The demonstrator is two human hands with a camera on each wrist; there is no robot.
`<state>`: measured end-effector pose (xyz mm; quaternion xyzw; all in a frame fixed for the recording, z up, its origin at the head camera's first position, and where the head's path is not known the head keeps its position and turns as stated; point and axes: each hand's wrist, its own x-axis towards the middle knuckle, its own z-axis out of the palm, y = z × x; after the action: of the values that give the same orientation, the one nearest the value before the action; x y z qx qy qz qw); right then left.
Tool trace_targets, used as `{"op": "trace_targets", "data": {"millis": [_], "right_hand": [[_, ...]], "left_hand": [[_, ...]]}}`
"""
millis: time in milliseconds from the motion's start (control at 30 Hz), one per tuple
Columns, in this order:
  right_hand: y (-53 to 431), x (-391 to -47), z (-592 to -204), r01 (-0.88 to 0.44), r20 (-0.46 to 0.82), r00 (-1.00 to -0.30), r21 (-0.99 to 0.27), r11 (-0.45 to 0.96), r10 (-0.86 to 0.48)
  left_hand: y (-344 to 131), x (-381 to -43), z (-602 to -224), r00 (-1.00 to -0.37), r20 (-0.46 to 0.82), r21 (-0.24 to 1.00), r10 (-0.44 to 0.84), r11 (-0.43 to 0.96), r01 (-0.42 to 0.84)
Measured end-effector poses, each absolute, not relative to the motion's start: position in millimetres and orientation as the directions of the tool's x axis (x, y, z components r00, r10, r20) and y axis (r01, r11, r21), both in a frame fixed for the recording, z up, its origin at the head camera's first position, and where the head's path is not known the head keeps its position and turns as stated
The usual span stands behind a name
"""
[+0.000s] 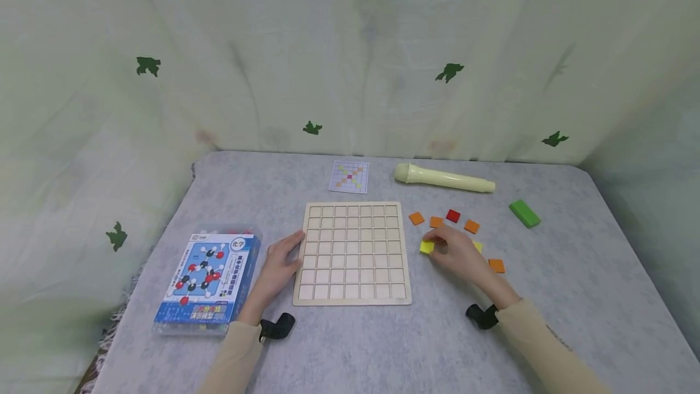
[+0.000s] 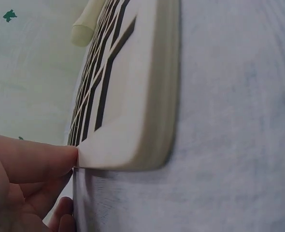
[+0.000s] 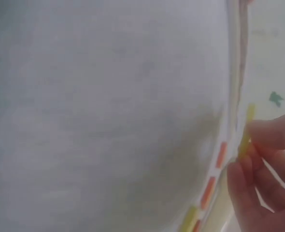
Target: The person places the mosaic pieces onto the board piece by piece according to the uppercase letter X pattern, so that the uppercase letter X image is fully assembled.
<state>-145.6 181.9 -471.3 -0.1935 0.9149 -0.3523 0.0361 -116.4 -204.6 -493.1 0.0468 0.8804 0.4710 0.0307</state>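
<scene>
A pale wooden grid board (image 1: 352, 254) lies flat with its squares bare. My left hand (image 1: 277, 271) rests against its left edge, straight fingertips touching the rim; the left wrist view has them close to a rounded corner. To the right of the board, my right hand (image 1: 459, 254) pinches a yellow square tile (image 1: 426, 247) between thumb and fingers. That tile (image 3: 245, 140) stands on edge in the right wrist view. Around this hand lie several orange tiles (image 1: 417, 218), a red tile (image 1: 453, 216) and another yellow tile (image 1: 478, 247), partly hidden behind the hand.
A small card with a coloured grid pattern (image 1: 349, 176) lies beyond the board. Right of it are a cream microphone-shaped stick (image 1: 445, 179) and a green block (image 1: 524, 214). A boxed molecular model set (image 1: 205, 281) sits at the left. Hanging cloth (image 1: 350, 78) surrounds the table.
</scene>
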Motion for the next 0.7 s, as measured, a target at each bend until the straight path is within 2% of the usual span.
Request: {"op": "trace_targets", "data": {"millis": [233, 467, 700], "right_hand": [[138, -177, -452, -0.394, 0.093, -0.865, -0.735, 0.552, -0.493], [75, -206, -443, -0.433, 0.056, -0.820, -0.710, 0.555, -0.570], [25, -227, -455, -0.504, 0.030, -0.775, -0.632, 0.588, -0.631]], "left_hand": [[-205, -116, -494, -0.992, -0.013, 0.822, 0.125, 0.567, 0.061], [-204, -115, -493, -0.990, 0.004, 0.821, 0.138, 0.564, 0.082], [-205, -116, -493, -0.990, -0.015, 0.816, 0.140, 0.573, 0.069]]}}
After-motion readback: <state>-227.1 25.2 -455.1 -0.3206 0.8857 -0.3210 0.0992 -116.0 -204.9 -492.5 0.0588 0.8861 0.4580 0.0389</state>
